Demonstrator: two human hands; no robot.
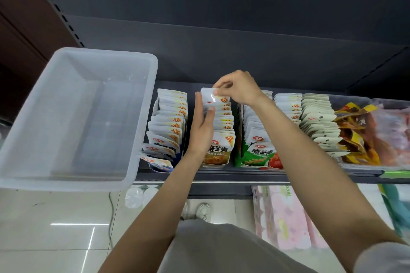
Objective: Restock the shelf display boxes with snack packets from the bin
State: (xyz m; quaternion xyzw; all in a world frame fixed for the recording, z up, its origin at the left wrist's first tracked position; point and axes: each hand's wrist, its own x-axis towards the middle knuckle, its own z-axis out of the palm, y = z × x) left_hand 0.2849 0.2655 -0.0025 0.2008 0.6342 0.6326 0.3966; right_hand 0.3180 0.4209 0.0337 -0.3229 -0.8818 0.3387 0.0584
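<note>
A clear plastic bin (pixel 44 122) sits on the shelf at the left and holds no packets that I can see. Right of it stand display boxes of white snack packets: a blue row (pixel 168 122), a brown row (pixel 221 131) and a green row (pixel 255 137). My right hand (pixel 239 88) pinches the top edge of a white packet (pixel 214 96) standing at the back of the brown row. My left hand (pixel 203 126) lies with straight fingers against the left side of that row, its thumb on the packets.
More white packets (pixel 319 122) and a clear tray of yellow and red snacks (pixel 359 135) fill the shelf to the right. The dark shelf back panel (pixel 221 40) rises behind. Pink packs (pixel 286 217) hang on the lower shelf; tiled floor and my shoes are below.
</note>
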